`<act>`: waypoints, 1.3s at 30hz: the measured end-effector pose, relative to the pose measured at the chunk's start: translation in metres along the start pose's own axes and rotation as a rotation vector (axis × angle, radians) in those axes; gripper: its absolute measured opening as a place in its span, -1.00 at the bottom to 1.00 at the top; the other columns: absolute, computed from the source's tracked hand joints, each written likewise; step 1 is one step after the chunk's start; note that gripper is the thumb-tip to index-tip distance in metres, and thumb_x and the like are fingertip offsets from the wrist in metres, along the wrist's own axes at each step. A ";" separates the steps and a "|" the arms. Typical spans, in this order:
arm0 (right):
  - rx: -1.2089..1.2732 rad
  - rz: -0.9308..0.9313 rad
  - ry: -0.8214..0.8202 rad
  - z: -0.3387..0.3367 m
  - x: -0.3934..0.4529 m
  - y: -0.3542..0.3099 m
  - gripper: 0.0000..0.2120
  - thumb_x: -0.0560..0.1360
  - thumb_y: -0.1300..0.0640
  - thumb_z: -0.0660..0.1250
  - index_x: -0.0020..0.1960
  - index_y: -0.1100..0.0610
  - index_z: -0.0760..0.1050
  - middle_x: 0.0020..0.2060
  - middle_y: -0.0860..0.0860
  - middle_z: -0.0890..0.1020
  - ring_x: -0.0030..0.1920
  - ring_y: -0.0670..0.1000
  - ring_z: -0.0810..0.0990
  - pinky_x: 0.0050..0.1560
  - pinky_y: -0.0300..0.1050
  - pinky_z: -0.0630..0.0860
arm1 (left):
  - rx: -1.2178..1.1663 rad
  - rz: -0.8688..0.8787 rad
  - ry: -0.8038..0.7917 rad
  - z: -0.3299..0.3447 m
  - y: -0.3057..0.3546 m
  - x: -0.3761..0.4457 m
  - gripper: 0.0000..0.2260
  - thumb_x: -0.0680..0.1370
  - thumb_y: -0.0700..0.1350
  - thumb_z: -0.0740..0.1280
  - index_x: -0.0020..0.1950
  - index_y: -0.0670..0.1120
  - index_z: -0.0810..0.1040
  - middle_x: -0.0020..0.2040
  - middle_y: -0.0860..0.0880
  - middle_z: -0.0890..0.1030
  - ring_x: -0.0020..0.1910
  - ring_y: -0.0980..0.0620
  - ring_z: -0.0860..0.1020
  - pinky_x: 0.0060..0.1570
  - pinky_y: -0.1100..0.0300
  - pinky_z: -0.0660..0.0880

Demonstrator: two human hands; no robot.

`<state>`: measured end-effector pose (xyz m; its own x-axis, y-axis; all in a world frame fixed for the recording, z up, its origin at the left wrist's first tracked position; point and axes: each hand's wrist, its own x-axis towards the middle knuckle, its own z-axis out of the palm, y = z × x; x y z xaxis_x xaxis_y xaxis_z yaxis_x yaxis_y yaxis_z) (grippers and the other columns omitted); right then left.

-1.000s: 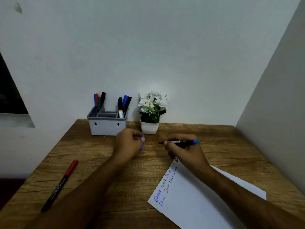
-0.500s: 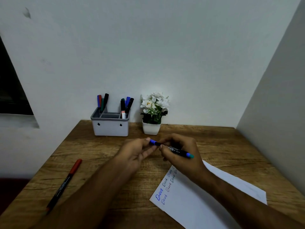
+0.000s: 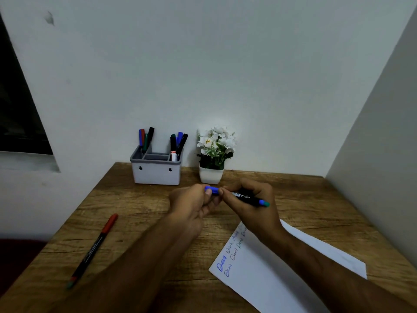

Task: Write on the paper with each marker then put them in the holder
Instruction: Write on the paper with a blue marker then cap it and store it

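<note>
left hand (image 3: 198,204) pinched the blue cap (image 3: 211,190) onto a marker (image 3: 244,197) gripped mid-barrel by the right hand (image 3: 252,204); light, rigid, likely slick plastic.

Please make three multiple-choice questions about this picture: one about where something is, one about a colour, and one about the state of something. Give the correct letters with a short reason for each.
1. Where does the red-capped marker lie?
A. in the holder
B. on the table, on the person's left
C. on the paper

2. What colour is the cap at the left hand?
A. blue
B. green
C. black

3. What is the right hand doing?
A. resting flat on the paper
B. holding the marker in its grip
C. touching the plant

Answers: 1 B, it lies alone on the bare wood, away from the holder and the paper. 2 A, the cap is clearly blue. 3 B, its fingers curl round the black barrel.
</note>
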<state>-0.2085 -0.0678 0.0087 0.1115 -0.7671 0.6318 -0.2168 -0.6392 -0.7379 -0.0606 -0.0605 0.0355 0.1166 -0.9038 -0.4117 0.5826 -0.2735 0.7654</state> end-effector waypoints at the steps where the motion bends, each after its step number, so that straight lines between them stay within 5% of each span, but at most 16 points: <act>1: 0.002 -0.005 0.008 0.001 0.003 -0.001 -0.96 0.46 0.29 0.55 -0.14 0.21 0.72 -0.28 0.02 0.74 -0.26 0.10 0.71 -0.25 -0.04 0.61 | -0.006 0.023 0.019 0.001 0.001 0.000 -0.78 0.52 -0.48 0.21 0.09 -0.38 0.56 -0.08 -0.27 0.65 -0.35 -0.04 0.67 -0.39 0.25 0.58; 6: 0.041 -0.010 -0.053 0.011 0.012 -0.005 -0.95 0.51 0.22 0.52 -0.05 0.18 0.69 -0.26 -0.01 0.71 -0.28 -0.01 0.67 -0.27 -0.08 0.57 | -0.030 0.142 0.042 0.001 0.013 -0.007 -0.78 0.51 -0.47 0.20 0.05 -0.34 0.58 -0.07 -0.27 0.65 -0.23 -0.09 0.66 -0.28 0.17 0.62; 12: -0.076 -0.005 -0.312 0.024 0.007 -0.005 -0.47 0.45 0.04 0.54 0.40 0.05 0.56 0.14 -0.09 0.71 0.12 -0.04 0.70 0.07 -0.06 0.67 | 0.145 0.516 0.176 -0.025 0.044 0.002 -0.73 0.52 -0.43 0.23 0.05 -0.17 0.64 -0.05 -0.19 0.67 -0.27 0.01 0.64 -0.21 0.17 0.63; 15: -0.081 0.079 -0.309 0.039 0.016 -0.009 -0.55 0.50 0.02 0.50 0.37 0.06 0.60 0.01 -0.08 0.74 0.01 -0.07 0.72 0.03 -0.02 0.68 | 0.257 0.698 0.149 -0.039 0.052 0.004 -0.69 0.52 -0.45 0.26 0.10 -0.14 0.65 -0.05 -0.13 0.69 -0.20 0.06 0.69 -0.22 0.21 0.62; 19: -0.104 0.110 -0.269 0.071 0.042 -0.018 -0.74 0.53 0.18 0.49 0.22 0.12 0.68 -0.10 -0.05 0.76 -0.11 -0.16 0.73 -0.06 -0.23 0.66 | 0.331 0.821 0.087 -0.046 0.062 0.002 -0.65 0.52 -0.43 0.31 0.17 -0.10 0.66 -0.03 -0.07 0.71 -0.09 0.12 0.68 -0.12 0.25 0.63; 24: -0.056 0.154 -0.191 0.112 0.080 -0.021 -0.85 0.47 0.21 0.56 0.04 0.18 0.72 -0.25 0.03 0.76 -0.25 -0.04 0.75 -0.11 -0.01 0.72 | 0.478 0.931 0.127 -0.072 0.088 0.018 -0.71 0.45 -0.32 0.48 0.15 -0.12 0.67 -0.13 -0.05 0.72 -0.13 0.15 0.69 -0.04 0.22 0.64; 26: -0.072 0.145 -0.158 0.128 0.098 -0.021 -0.84 0.47 0.21 0.56 0.04 0.20 0.73 -0.22 0.08 0.76 -0.25 -0.01 0.75 -0.13 -0.01 0.72 | 0.596 0.952 0.160 -0.082 0.102 0.027 -0.78 0.43 -0.29 0.51 0.06 -0.12 0.71 -0.14 0.01 0.72 -0.16 0.17 0.69 -0.02 0.16 0.65; 30: -0.115 0.091 -0.126 0.159 0.135 -0.024 -0.80 0.46 0.22 0.56 0.08 0.20 0.74 -0.10 0.08 0.78 -0.18 -0.13 0.73 -0.12 -0.32 0.64 | 0.668 1.003 0.179 -0.091 0.135 0.047 -0.80 0.42 -0.30 0.51 0.01 -0.11 0.71 -0.14 0.02 0.72 -0.16 0.15 0.69 -0.02 0.11 0.65; 34: -0.154 0.051 -0.077 0.184 0.161 -0.020 -0.82 0.49 0.22 0.52 0.09 0.19 0.73 -0.09 0.08 0.78 -0.15 -0.07 0.74 -0.02 -0.17 0.69 | 0.718 1.056 0.203 -0.091 0.165 0.072 -0.85 0.44 -0.25 0.51 -0.03 -0.07 0.70 -0.17 0.07 0.71 -0.19 0.20 0.68 -0.05 0.16 0.65; 39: -0.236 0.064 -0.079 0.204 0.170 -0.007 -0.85 0.52 0.20 0.50 0.07 0.21 0.73 -0.07 0.10 0.78 -0.14 -0.08 0.71 -0.04 -0.34 0.59 | 0.770 1.031 0.243 -0.099 0.173 0.103 -0.88 0.45 -0.23 0.51 -0.03 -0.10 0.70 -0.19 0.07 0.70 -0.21 0.23 0.66 -0.02 0.16 0.64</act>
<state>0.0095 -0.2053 0.0728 0.1640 -0.8134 0.5581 -0.4454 -0.5659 -0.6938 0.1319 -0.1686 0.0767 0.4185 -0.7490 0.5137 -0.4584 0.3140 0.8314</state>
